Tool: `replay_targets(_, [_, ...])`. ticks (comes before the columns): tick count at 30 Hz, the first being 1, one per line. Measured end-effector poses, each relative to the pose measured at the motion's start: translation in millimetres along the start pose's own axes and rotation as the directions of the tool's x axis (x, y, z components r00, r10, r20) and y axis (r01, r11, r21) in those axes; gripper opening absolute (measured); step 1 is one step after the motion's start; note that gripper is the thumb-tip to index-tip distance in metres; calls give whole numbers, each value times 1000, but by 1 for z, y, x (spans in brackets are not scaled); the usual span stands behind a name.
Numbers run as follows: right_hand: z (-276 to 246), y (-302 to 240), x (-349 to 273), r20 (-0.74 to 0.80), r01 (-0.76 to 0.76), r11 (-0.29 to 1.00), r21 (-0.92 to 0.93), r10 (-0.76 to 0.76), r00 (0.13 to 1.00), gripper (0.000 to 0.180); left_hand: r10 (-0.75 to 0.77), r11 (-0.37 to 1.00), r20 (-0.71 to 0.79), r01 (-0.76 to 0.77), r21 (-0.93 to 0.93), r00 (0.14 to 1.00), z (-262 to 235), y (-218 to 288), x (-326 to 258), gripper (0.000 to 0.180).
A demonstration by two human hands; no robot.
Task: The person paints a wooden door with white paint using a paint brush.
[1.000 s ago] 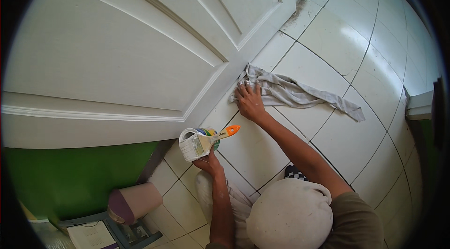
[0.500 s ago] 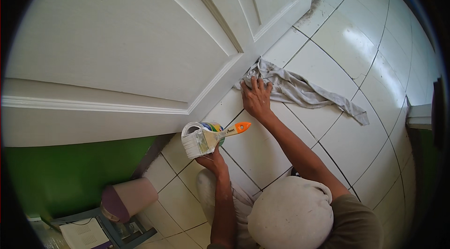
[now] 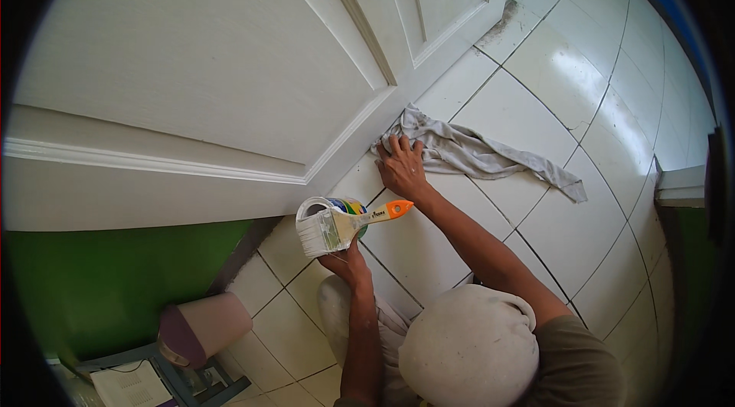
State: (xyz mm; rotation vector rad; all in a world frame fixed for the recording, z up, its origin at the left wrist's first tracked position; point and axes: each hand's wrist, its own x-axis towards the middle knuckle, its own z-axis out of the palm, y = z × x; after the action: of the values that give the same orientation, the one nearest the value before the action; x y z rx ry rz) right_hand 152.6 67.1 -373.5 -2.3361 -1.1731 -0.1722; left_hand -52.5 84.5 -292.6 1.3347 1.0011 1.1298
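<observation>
My left hand (image 3: 348, 265) is closed around an open paint can (image 3: 348, 206) with a colourful label. Across the can lies a wide paintbrush (image 3: 325, 229), its bristles coated white and its orange-tipped handle (image 3: 394, 209) pointing right; whether my fingers also grip it is hidden. Farther out, my right hand (image 3: 404, 169) presses a crumpled grey-white rag (image 3: 475, 153) to the floor beside the lower edge of the white panelled door (image 3: 191, 62). Its fingers bend over the bunched end, while the rag's long tail trails off to the right.
White tiles (image 3: 521, 108) cover the floor, with a dirty patch (image 3: 501, 28) near the door's far corner. At lower left, a pink-purple bin (image 3: 207, 326) lies near a grey stand (image 3: 180, 380) and green wall (image 3: 115, 284). A capped head (image 3: 471, 342) fills the lower middle.
My right hand has slid left and slightly nearer along the door's lower edge, dragging the rag with it. The can and brush in my left hand have stayed nearly still.
</observation>
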Motion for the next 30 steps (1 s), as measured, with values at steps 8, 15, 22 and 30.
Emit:
replay_targets(8, [7,11,-15,27,158,921,356,-179,983,26,48,998,-21,-49,-30,999,-5,-8,4,87])
replay_targets(15, [-29,52,-50,-285,-198,956,218,256,924,33,112,994,-102,-111,17,988,-39,9,16,79])
replay_targets(22, [-37,46,-26,-53,-53,998,17,54,997,42,188,974,-49,-180,141,981,-67,14,37,69])
replay_targets(30, [-21,29,-23,-113,5,996,92,5,994,36,105,983,-23,-100,157,994,-96,-13,38,74])
